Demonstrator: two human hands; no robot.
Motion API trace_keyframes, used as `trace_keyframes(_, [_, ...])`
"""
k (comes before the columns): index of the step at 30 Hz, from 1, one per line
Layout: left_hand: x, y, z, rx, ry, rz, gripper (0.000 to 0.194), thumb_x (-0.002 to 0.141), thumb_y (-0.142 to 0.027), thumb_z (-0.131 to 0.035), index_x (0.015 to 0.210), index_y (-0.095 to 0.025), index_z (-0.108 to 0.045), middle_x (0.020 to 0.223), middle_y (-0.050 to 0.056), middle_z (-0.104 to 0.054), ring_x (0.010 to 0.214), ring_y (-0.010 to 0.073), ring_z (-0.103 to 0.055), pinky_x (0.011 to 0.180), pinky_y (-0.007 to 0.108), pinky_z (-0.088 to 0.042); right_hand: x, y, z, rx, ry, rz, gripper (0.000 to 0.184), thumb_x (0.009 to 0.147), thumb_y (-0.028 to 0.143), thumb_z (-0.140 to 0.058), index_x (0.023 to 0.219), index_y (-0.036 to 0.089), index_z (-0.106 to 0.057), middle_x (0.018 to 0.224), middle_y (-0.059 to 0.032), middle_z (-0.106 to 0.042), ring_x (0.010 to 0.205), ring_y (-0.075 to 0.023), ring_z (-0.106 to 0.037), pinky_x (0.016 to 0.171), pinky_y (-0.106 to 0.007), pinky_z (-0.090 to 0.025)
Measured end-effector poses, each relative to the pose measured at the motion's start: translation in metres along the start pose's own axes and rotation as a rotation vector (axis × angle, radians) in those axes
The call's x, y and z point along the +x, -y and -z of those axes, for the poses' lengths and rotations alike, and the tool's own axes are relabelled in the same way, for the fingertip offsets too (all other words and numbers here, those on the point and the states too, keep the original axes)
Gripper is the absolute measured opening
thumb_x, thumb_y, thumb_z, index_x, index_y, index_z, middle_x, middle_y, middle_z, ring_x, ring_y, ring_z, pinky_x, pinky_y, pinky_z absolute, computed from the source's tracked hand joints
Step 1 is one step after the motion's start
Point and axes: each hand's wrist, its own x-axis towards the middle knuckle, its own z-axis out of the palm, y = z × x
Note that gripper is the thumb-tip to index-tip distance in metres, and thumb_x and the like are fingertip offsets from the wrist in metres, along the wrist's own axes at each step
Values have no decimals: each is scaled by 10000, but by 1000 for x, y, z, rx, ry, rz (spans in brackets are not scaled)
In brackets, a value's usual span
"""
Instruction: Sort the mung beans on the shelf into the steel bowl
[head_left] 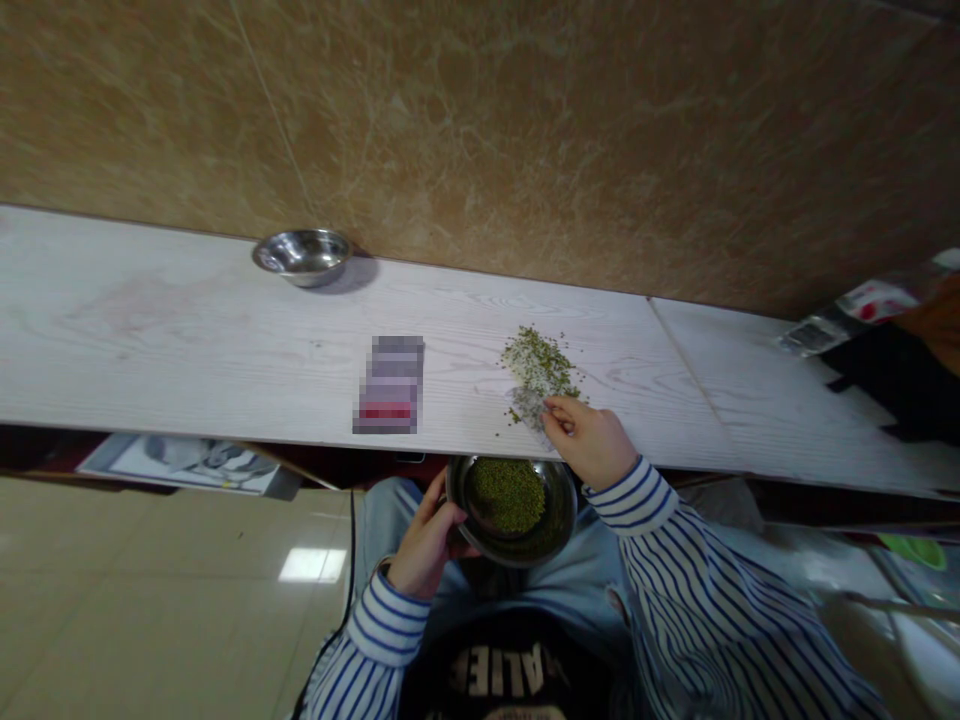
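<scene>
My left hand (429, 545) grips the left rim of a metal bowl (564, 520), thumb on the edge. It is held in my lap, just below the counter edge, with green mung beans (508, 492) inside. On the counter above it lies a loose spread of green beans and white grains (541, 362). My right hand (589, 435) is at the near side of this spread, its fingers pinched on a small greyish, see-through piece (529, 405). This piece looks like thin plastic, but its exact kind is unclear. It touches the edge of the spread.
A second metal bowl (304, 262) stands at the back left by the wall. A blurred-out flat rectangle (390, 385) lies left of the beans. Black and packaged items (862, 330) sit at the far right. An open drawer (195, 462) juts out below left.
</scene>
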Motion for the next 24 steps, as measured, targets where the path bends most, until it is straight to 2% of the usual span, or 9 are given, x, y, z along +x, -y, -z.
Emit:
trace_keyframes(18, [1,2,1,7,20,-8,684,648,-111,-530,1297,-289,-407,839,-5,-614,596,127,-587,508,273,-506,-3,-2,-2,42,8,12,242,826,275,-485,1026,214,-606,866,-27,-712,773,-169,-672,747,-285,-530])
trace_keyframes(24, [2,3,2,32,21,-21,678,661,-123,-530,1305,-289,-400,848,3,-599,611,138,-581,514,306,-520,-2,1,0,12,23,-11,246,823,261,-486,1026,201,-610,861,-30,-713,770,-175,-673,746,-292,-526])
